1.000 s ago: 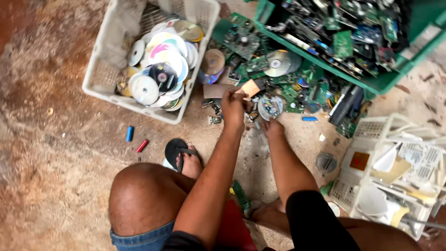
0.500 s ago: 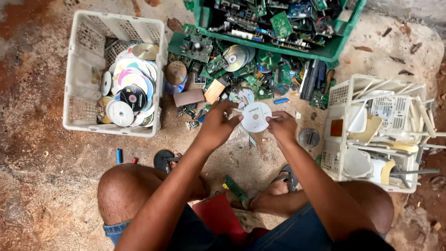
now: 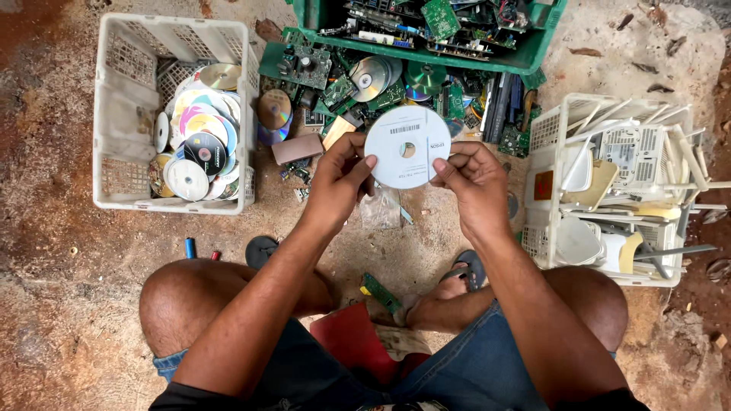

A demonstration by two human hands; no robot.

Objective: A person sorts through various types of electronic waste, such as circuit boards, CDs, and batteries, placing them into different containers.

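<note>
A white disc (image 3: 405,146) with a small centre hole is held up flat toward me between both hands. My left hand (image 3: 339,176) pinches its left rim with thumb and fingers. My right hand (image 3: 474,181) grips its right rim. Just beyond the disc lies a heap of green circuit boards (image 3: 320,72) and loose silver discs (image 3: 371,76) on the ground. I sit low with both knees apart over the dirt floor.
A white plastic crate (image 3: 122,114) at left holds several discs. A green crate (image 3: 533,53) of circuit boards stands at the top. A white basket (image 3: 548,144) of pale plastic parts is at right. Sandals, a red seat and small batteries lie near my legs.
My hands rose from the scrap pile, lifting the white disc. It now faces me larger and higher, held by both hands. The camera view shifted left and tilted.
</note>
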